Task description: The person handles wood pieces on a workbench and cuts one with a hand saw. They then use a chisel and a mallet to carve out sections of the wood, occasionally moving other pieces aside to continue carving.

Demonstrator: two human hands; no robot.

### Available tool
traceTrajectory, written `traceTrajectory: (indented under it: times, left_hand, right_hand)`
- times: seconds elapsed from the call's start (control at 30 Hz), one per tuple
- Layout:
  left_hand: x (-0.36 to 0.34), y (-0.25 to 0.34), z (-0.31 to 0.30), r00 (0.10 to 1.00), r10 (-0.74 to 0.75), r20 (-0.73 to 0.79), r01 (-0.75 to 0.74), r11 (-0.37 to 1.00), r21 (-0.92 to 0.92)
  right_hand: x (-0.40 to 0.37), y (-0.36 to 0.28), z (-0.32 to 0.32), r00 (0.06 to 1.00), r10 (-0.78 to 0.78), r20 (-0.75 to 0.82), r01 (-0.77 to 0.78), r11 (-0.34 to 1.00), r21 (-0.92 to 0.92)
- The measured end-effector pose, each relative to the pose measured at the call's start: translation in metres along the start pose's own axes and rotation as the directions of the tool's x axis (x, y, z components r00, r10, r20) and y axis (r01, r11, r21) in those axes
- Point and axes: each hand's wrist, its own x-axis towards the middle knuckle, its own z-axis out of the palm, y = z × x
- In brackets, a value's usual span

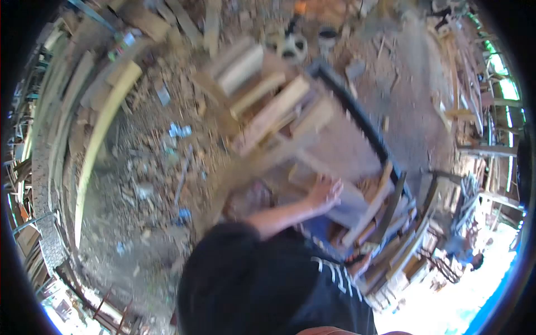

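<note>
My left hand (326,192) reaches out from a black sleeve over some pale boards, its fingers stretched out and apart. Nothing shows in its grip; blur hides whether it touches the wood. Beneath and beside it lies a flat wooden board (349,204). Partly hidden by my body, my right hand (360,266) is low on the right, closed around a small dark object (353,258) whose kind I cannot make out. Close to that hand, several wooden strips (371,209) lean at a slant.
Thick pale timber pieces (273,114) lie ahead on a wooden frame. A long dark beam (357,120) runs beyond them. Scraps and litter (162,148) cover the ground at left, beside a long curved plank (100,145). A person (463,254) is at the far right.
</note>
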Motion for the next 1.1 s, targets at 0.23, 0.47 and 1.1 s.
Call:
traceTrajectory:
  times: [0.23,0.47,1.1]
  left_hand:
    - [0.004,0.002,-0.028,0.997,0.0,0.072,-0.001,1.0,0.016]
    - [-0.005,-0.012,-0.074,0.993,-0.081,0.087,0.072,0.992,0.102]
    - [0.003,0.041,-0.225,0.9,-0.41,0.146,0.423,0.746,-0.514]
  right_hand:
    - [-0.012,-0.004,0.044,0.982,-0.177,-0.065,0.172,0.982,-0.077]
    - [-0.001,-0.009,0.036,0.975,-0.217,0.041,0.22,0.971,-0.093]
    - [0.039,0.001,-0.031,0.948,-0.221,0.231,0.22,0.975,0.03]
